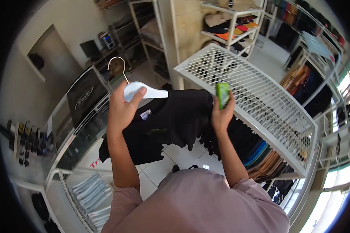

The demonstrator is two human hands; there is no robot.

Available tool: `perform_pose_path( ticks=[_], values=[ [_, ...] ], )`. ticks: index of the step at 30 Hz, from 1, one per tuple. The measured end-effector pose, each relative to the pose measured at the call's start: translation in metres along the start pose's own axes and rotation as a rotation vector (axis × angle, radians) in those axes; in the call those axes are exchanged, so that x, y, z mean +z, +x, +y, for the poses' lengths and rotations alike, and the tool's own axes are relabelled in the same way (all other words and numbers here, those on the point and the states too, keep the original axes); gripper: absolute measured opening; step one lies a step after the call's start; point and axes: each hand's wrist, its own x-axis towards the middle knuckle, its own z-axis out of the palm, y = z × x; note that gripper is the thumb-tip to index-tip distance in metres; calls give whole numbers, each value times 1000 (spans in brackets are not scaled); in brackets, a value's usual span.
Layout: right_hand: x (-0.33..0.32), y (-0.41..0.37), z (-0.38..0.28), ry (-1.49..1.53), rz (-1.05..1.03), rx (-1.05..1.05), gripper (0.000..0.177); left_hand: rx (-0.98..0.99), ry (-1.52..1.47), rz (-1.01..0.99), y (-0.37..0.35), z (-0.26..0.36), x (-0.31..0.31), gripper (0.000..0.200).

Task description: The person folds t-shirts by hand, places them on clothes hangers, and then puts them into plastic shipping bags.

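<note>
My left hand (121, 110) grips a white clothes hanger (156, 93) near its middle, below the metal hook. From the hanger a black T-shirt (179, 116) hangs, with a small pale label (146, 114) inside its neck. My right hand (222, 117) is closed around a small bright green object (223, 94), perhaps a packet or box; its kind cannot be made out. The right fingers are beside the shirt's right shoulder, and whether they also pinch the cloth is hidden.
A white wire-top rack (252, 85) stands to the right, with dark and coloured garments (260, 153) hung beneath. At left is a glass display counter (85, 120). Several white hangers (91, 190) hang at lower left. White shelves (233, 31) with folded goods stand behind.
</note>
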Motion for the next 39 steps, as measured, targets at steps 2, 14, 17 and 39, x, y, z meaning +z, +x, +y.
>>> perform_pose_path(
  ticks=[2, 14, 17, 39],
  values=[
    [5, -7, -19, 124, 15, 16, 69, -81, 9, 49, -3, -14, -21, 32],
    [89, -21, -34, -59, -134, -112, 81, -144, -147, 127, 5, -73, -50, 31],
    [75, -18, -38, -33, -29, -225, 77, -152, -149, 121, 8, -80, -57, 30],
    [94, -73, -103, -66, -258, -480, 75, -133, -254, -45, 27, -121, -18, 29]
  ],
)
